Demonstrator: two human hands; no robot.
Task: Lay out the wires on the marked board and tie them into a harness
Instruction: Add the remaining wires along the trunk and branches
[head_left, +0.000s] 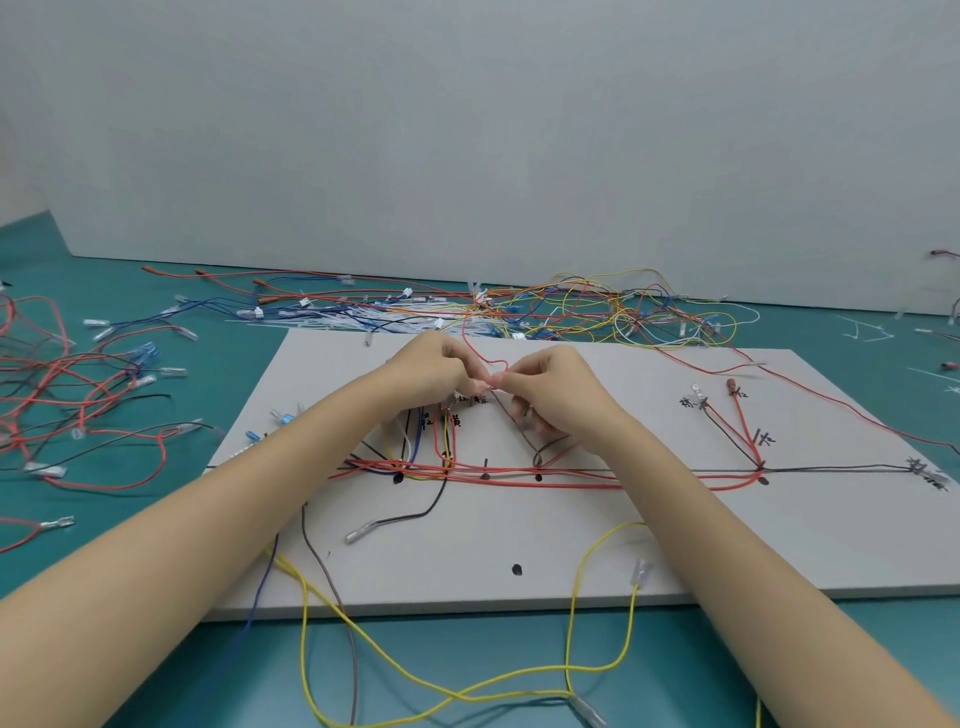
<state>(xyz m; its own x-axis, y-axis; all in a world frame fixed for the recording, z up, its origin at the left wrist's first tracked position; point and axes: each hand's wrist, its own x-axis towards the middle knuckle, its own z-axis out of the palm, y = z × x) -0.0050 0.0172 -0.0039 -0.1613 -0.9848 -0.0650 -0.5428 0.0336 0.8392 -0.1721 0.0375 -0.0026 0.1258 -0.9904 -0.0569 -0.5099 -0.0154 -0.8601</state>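
A thin red wire (485, 358) arched in a small loop just above centre of the frame, pinched at either end between the two hands. The left hand (434, 371) gripped it from the left with curled fingers, and the right hand (550, 387) pinched it from the right between thumb and forefinger; the fingertips of the two hands nearly met over the upper middle of the marked board (649, 540). The right hand's lower fingers also curled near a dark wire (522, 426) that ran down to a small loop on the board, though whether they held it could not be told.

The board, pale grey and flat, filled the centre of the frame on a teal table (156, 675). Along its middle a bundle of red and black wires (519, 475) lay roughly horizontal, following black dots and handwritten marks. At centre right, a pair of red leads (740, 426) rose from the bundle toward terminals near written labels. A black lead with a clear terminal (395, 519) curved down at lower centre.

Yellow wires (467, 691) looped off the board's near edge across the bottom of the frame. A tangle of loose wires (597, 312) lay beyond the board's far edge, and more red and black wires (62, 395) sprawled at the left. A grey wall (467, 130) stood behind.
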